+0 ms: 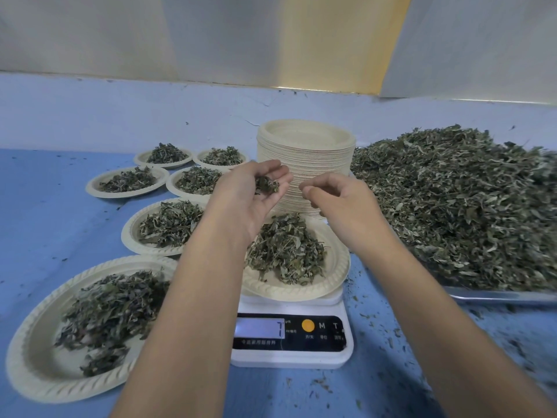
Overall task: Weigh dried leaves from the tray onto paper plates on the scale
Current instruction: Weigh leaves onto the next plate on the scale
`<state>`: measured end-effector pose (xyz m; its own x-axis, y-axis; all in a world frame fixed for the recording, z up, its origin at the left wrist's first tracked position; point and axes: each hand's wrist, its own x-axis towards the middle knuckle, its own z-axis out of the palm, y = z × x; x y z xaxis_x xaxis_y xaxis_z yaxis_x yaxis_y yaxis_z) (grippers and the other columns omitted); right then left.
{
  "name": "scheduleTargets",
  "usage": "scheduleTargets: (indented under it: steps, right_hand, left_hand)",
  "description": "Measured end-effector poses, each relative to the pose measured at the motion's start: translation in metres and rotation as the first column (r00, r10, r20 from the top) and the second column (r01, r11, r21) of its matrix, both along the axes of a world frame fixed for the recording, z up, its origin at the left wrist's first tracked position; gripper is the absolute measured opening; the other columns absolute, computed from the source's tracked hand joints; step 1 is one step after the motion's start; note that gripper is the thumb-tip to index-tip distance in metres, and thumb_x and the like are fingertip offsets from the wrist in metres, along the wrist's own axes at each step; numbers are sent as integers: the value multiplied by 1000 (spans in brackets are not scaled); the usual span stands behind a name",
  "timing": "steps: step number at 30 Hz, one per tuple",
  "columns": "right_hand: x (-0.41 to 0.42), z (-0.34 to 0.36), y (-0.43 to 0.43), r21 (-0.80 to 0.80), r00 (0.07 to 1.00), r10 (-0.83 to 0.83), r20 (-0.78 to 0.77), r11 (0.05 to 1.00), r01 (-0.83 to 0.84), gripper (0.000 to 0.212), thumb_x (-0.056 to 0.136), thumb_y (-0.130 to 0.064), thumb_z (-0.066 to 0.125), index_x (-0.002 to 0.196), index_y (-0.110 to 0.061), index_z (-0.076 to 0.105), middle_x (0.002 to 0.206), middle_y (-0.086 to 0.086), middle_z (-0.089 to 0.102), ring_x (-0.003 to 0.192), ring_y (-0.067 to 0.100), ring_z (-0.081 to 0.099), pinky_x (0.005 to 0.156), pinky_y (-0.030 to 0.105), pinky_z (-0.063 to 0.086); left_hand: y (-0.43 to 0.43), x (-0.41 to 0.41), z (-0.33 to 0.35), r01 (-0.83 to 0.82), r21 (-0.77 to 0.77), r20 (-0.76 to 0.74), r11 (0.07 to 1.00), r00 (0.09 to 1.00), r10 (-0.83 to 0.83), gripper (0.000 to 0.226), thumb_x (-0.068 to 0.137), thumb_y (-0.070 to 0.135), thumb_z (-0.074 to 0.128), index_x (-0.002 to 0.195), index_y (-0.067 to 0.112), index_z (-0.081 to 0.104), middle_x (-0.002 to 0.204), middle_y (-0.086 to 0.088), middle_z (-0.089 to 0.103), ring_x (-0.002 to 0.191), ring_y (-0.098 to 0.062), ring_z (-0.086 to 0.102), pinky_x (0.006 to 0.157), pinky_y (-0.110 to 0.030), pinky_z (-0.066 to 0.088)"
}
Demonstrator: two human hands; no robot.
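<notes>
A white digital scale (291, 339) stands on the blue table and its display shows a 7. On it rests a paper plate (331, 276) with a heap of dried leaves (286, 248). Above that plate my left hand (253, 194) is cupped palm up around a small clump of dried leaves (266, 184). My right hand (340, 197) hovers beside it, its fingers curled together; I cannot tell if they pinch anything. At the right a metal tray (497, 295) carries a big pile of dried leaves (458, 206).
A tall stack of paper plates (304, 146) stands behind the scale. Several filled plates lie to the left, the nearest one (39, 351) at the front left corner. Leaf crumbs are scattered around the scale and the tray. A pale wall closes the back.
</notes>
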<state>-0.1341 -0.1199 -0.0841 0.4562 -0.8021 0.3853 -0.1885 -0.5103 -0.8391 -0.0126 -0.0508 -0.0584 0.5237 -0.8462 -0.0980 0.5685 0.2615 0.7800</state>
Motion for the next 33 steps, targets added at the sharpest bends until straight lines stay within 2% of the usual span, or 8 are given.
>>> scheduleTargets:
  steps: [4,10,16,20,25,29,31,33]
  right_hand:
    - [0,-1,0,-38,1000,0,-8,999,0,15,87,-16,63,84,-28,72,68,-16,62,61,-7,52,65,15,41]
    - [0,2,3,-23,1000,-1,0,1000,1,16,88,-16,63,82,-30,70,76,-11,68,71,1,59,76,25,51]
    - [1,6,1,372,941,-39,336,923,-95,19,93,-12,50,86,-14,67,92,4,70,91,17,67,85,32,56]
    - [-12,16,-7,555,812,-224,539,819,-142,24,91,-8,47,74,-9,64,59,-4,67,59,6,62,63,22,54]
    - [-44,22,-29,742,660,-522,541,665,-82,25,95,-14,45,104,0,64,106,7,65,78,18,64,65,26,54]
    - [-71,23,-45,731,602,-643,474,668,137,24,92,-13,46,68,-12,49,49,-2,48,38,11,46,40,17,34]
    - [-76,23,-49,655,595,-655,467,708,265,21,92,-14,45,71,-14,50,53,-4,44,45,11,41,50,24,33]
    - [-77,20,-52,610,587,-646,489,734,299,13,93,-17,46,93,-14,59,66,-7,53,59,7,48,56,25,34]
  left_hand:
    - [0,1,0,-8,-4,-12,1000,1000,8,25,95,-6,35,94,-5,60,97,-19,66,86,-24,67,73,-26,58]
    - [1,-1,0,24,-24,-18,999,1000,-24,26,94,-11,34,93,-4,59,98,-18,65,87,-23,65,76,-24,57]
    - [-8,-31,7,85,-84,-221,993,970,-102,20,97,3,40,89,-6,56,96,-20,60,93,-27,60,95,-31,49]
    - [-29,-62,8,166,-151,-365,975,907,-211,34,97,19,40,107,-11,53,109,-27,53,102,-34,55,99,-35,45]
    - [-70,-106,7,191,-84,-340,978,917,-208,42,96,28,40,111,-9,52,80,-13,46,60,-17,41,65,-28,39]
    - [-87,-138,3,336,79,-183,938,930,-318,57,94,47,41,116,-3,55,62,-8,54,37,-13,52,48,-17,41]
    - [-90,-147,1,435,97,-94,895,899,-427,67,93,57,37,123,0,54,93,-7,70,84,-18,69,77,-24,52]
    - [-94,-149,-1,469,76,-43,880,883,-467,71,92,61,34,136,7,48,144,-4,45,137,-21,36,113,-38,25]
